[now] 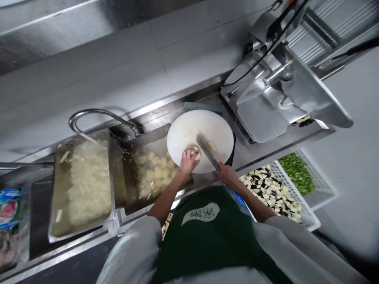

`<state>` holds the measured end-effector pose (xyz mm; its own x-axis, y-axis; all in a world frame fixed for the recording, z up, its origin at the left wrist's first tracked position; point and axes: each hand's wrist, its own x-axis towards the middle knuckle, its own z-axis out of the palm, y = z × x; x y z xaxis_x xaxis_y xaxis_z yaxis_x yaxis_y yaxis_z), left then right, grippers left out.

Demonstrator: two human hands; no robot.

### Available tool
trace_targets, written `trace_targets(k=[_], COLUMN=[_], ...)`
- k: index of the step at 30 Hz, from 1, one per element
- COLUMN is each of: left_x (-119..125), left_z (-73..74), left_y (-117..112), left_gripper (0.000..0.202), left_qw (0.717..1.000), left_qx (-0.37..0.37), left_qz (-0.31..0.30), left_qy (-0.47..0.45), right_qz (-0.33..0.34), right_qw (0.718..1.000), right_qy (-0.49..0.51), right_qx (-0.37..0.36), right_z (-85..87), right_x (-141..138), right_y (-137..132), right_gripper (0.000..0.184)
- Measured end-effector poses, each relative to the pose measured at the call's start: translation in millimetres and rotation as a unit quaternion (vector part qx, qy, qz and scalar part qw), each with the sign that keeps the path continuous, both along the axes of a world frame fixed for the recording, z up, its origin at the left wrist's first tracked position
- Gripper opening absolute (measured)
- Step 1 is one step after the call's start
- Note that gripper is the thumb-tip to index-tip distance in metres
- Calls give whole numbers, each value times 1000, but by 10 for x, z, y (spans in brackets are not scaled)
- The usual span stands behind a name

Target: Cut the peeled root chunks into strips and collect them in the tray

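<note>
A round white cutting board (186, 122) lies across the right end of the sink. Near its front edge my left hand (189, 161) has its fingers curled around a pale peeled potato (196, 152). My right hand (226, 173) grips the handle of a kitchen knife (207, 152), whose blade points up and left over the board, just right of that potato. Past the blade, another pale potato piece (211, 146) rests on the board. My fingers hide part of the held potato, and its exact shape is unclear.
Left of the board, a sink (130, 197) holds peeled potatoes in water. A metal tray (53, 213) of pale shreds stands under a curved faucet (89, 111). A metal slicer (260, 114) stands at right. Below it are baskets of diced eggplant (269, 189) and chopped greens (296, 173).
</note>
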<state>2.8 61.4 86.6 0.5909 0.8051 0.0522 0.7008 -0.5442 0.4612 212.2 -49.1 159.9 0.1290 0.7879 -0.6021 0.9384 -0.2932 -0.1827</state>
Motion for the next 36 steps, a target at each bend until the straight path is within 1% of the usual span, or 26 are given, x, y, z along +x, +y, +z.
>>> trace_targets(k=[2, 5, 6, 8, 10, 12, 15, 17, 20, 23, 25, 26, 27, 28, 30, 32, 33, 34, 36], left_x=[-63, -175, -203, -238, -245, -234, -190, -136, -33, -6, -69, -118, -168, -213, -266, -258, -235, -203, -133], left_z=[45, 102, 107, 101, 81, 52, -1, -33, -41, 30, 100, 130, 150, 158, 136, 79, 46, 15, -30], left_y=[-17, 76, 119, 197, 253, 284, 283, 250, 180, 157, 181, 198, 213, 223, 223, 199, 183, 166, 130], left_gripper=[50, 72, 76, 78, 78, 82, 87, 84, 76, 75, 76, 77, 76, 75, 71, 68, 68, 68, 69], left_qw=[1000, 998, 998, 997, 997, 996, 995, 996, 991, 974, 966, 966, 969, 976, 990, 995, 995, 995, 994], left_qx=[-6, -41, -58, -77, -70, -65, -81, -84, -70, -73, -61, -49, -39, -35, -44, -55, -57, -58, -59], left_qz=[14, 46, 40, -2, -41, -51, -44, -14, 104, 194, 226, 229, 216, 188, 106, 42, 26, 24, 56], left_qy=[-5, -2, 0, 0, -4, -14, -32, -41, -56, -91, -111, -113, -110, -101, -80, -72, -74, -75, -70], right_qz=[8, 19, 24, 32, 38, 44, 42, 33, 20, 19, 20, 22, 24, 26, 38, 52, 59, 64, 69], right_qw=[1000, 1000, 1000, 999, 999, 999, 999, 999, 999, 999, 999, 999, 999, 999, 999, 998, 998, 997, 997], right_qy=[10, 15, 15, 12, 8, 11, 18, 19, 23, 25, 23, 21, 19, 17, 17, 19, 21, 21, 20], right_qx=[2, 5, 6, 8, 13, 21, 21, 18, 18, 15, 18, 20, 22, 23, 25, 24, 23, 22, 22], right_z=[2, -7, -10, -15, -16, -15, -18, -26, -37, -40, -37, -34, -30, -26, -17, -9, -6, -2, 4], right_x=[-132, -274, -297, -306, -283, -252, -219, -207, -191, -167, -151, -145, -142, -145, -165, -204, -228, -253, -299], right_y=[-51, -96, -99, -91, -70, -53, -49, -58, -78, -90, -92, -92, -91, -91, -90, -88, -85, -82, -73], right_gripper=[31, 32, 32, 32, 31, 30, 28, 29, 31, 30, 30, 30, 31, 31, 32, 32, 32, 31, 31])
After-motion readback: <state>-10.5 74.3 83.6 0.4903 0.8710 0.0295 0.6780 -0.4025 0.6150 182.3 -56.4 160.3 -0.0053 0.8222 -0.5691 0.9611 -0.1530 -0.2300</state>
